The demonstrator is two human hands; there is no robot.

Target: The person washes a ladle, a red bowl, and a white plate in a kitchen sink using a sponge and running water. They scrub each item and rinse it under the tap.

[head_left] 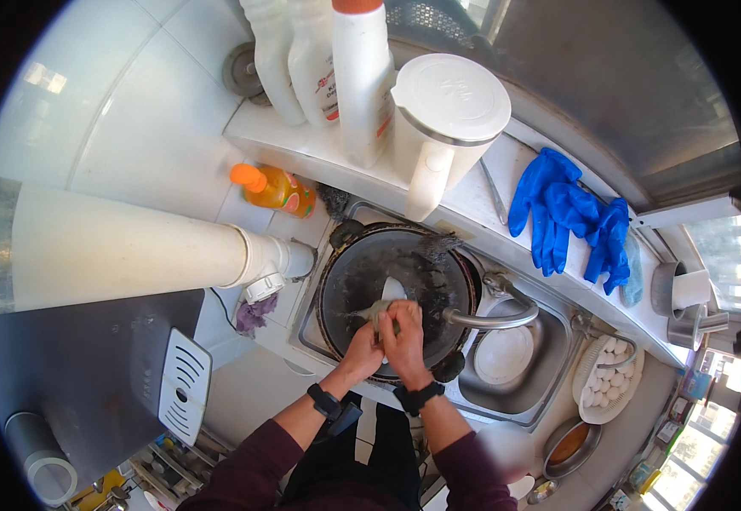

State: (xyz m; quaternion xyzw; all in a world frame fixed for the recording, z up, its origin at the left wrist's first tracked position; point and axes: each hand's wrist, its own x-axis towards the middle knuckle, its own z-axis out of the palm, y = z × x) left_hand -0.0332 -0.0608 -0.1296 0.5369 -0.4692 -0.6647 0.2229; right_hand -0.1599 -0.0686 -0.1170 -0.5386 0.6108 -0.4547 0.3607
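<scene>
My left hand (pixel 362 352) and my right hand (pixel 404 334) are close together over a large dark wok (pixel 349 264) set in the left sink basin. Both are closed around a small, crumpled grey-green cloth (pixel 380 312), mostly hidden by the fingers. Just beyond them a smooth white piece (pixel 393 288) shows against the wok; its kind is not clear. Dark, cloudy liquid appears to lie in the wok. A dark scouring pad (pixel 438 247) rests at the wok's far right rim.
A curved metal faucet (pixel 494 320) reaches over the wok's right side. White plates (pixel 504 354) sit in the right basin. Along the ledge stand a white pitcher (pixel 451 102), several bottles and blue gloves (pixel 557 209). A basket of eggs (pixel 596 409) is at right, a thick white pipe (pixel 123 247) at left.
</scene>
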